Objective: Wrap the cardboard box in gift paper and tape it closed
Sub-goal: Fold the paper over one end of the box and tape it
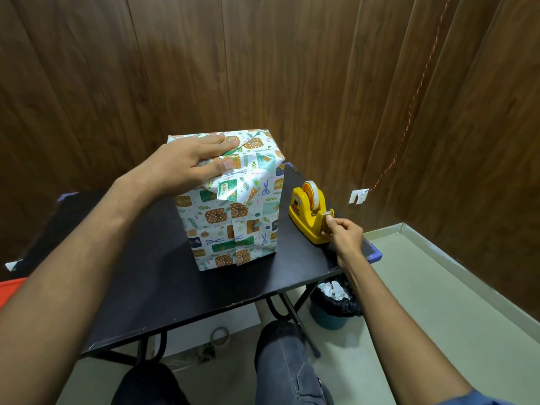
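The cardboard box [233, 206], fully covered in patterned gift paper [251, 226], stands upright on the black folding table [163, 287], toward its far middle. A vertical paper seam runs down the near face. On top, the folded paper flaps meet under the left hand [187, 165], which lies flat with fingers extended and pressing the folds down, thumb along the near top edge.

Just beside the box to the right sits a yellow tape dispenser [309, 211] holding a roll of clear tape [312, 194]. The right hand [344, 235] is at the dispenser's cutter end, thumb and forefinger pinching the tape end, remaining fingers curled.

Below the table's right corner stands a waste bin [333, 305] lined with a black bag and holding crumpled paper. Wood panelling [263, 68] backs the scene.
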